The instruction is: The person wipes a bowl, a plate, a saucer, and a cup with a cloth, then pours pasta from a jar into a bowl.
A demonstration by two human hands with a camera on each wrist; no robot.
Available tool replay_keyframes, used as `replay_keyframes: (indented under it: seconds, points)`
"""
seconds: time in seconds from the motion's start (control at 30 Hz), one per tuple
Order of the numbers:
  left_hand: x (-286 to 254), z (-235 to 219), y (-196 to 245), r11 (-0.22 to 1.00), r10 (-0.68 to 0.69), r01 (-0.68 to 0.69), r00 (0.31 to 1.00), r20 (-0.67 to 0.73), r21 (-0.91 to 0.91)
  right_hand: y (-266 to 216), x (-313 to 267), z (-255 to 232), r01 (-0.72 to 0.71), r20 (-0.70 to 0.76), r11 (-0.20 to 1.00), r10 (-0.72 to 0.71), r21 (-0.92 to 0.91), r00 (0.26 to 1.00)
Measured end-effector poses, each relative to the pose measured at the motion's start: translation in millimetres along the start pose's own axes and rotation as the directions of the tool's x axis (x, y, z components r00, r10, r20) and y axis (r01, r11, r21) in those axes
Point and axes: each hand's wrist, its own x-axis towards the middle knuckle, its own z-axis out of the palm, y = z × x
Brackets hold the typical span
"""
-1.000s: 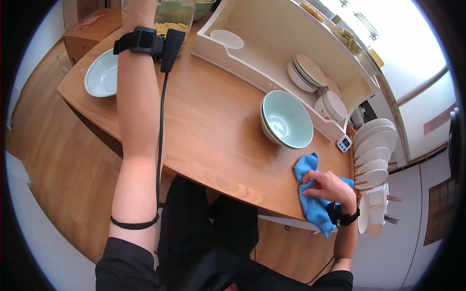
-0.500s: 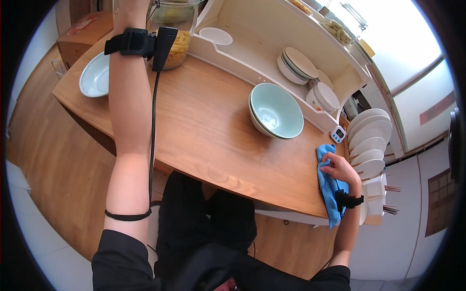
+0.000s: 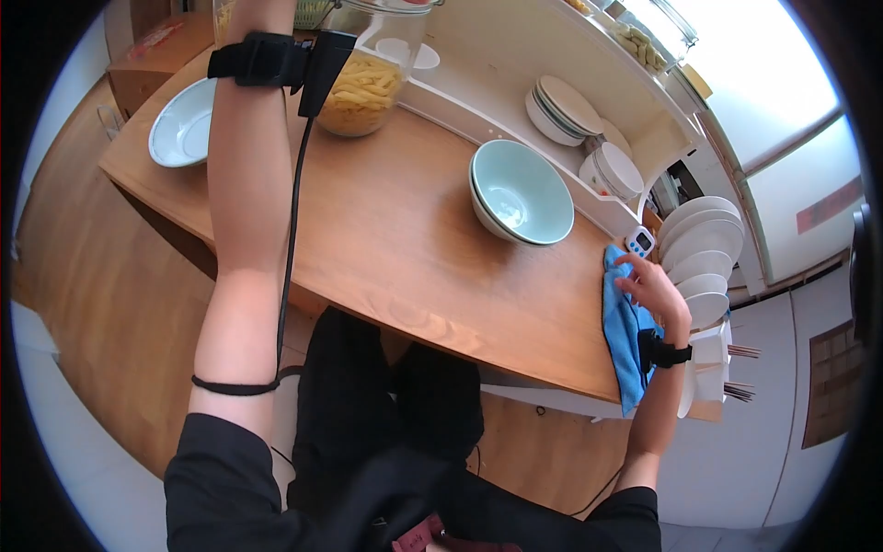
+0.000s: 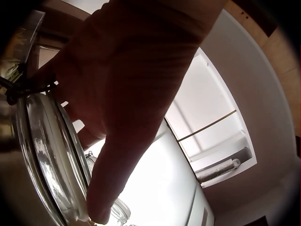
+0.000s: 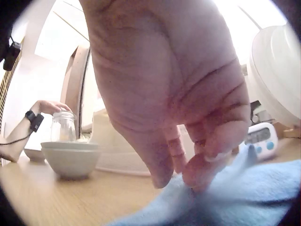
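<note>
My left hand (image 4: 117, 84) lies over the lid of a clip-top glass jar (image 3: 375, 97) with pasta tubes inside, thumb and fingers bent round the lid. In the head view that hand is cut off by the top edge. My right hand (image 3: 657, 290) is on a blue cloth (image 3: 622, 345) at the table's right end. Its bent fingers (image 5: 203, 172) meet the cloth, which rises in folds under the fingertips. A white and blue timer (image 3: 639, 241) stands just beyond the cloth. Two stacked bowls, the upper one pale green (image 3: 524, 193), sit between the hands.
A white bowl (image 3: 184, 129) stands by the table's left edge. Along the back runs a cream shelf (image 3: 478, 74) with stacked dishes (image 3: 563, 109). White plates (image 3: 704, 244) stand in a rack at the right, with chopsticks (image 3: 740, 391) close by.
The glass jar has come right along the table with my left hand. My right hand and the cloth have shifted right and back, towards the timer. The stacked bowls keep their place.
</note>
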Motion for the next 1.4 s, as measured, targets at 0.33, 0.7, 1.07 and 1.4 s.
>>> replay_keyframes:
  seconds: [0.33,0.7,1.07,1.4]
  points:
    - [-3,11,41,0.969,0.245,-0.238,0.957,0.153,-0.063,-104,14,-55,0.364,-0.212,0.914,-0.326,0.177,0.921]
    - [19,24,33,0.949,0.306,-0.283,0.934,0.184,-0.138,-214,94,-76,0.633,-0.342,0.765,-0.566,0.122,0.750]
    - [22,24,27,0.933,0.352,-0.329,0.919,0.178,-0.148,-257,141,-69,0.429,-0.181,0.558,-0.445,0.710,0.877]
    - [16,22,17,0.964,0.253,-0.243,0.962,0.106,-0.105,-261,142,-64,0.404,-0.230,0.530,-0.364,0.746,0.903]
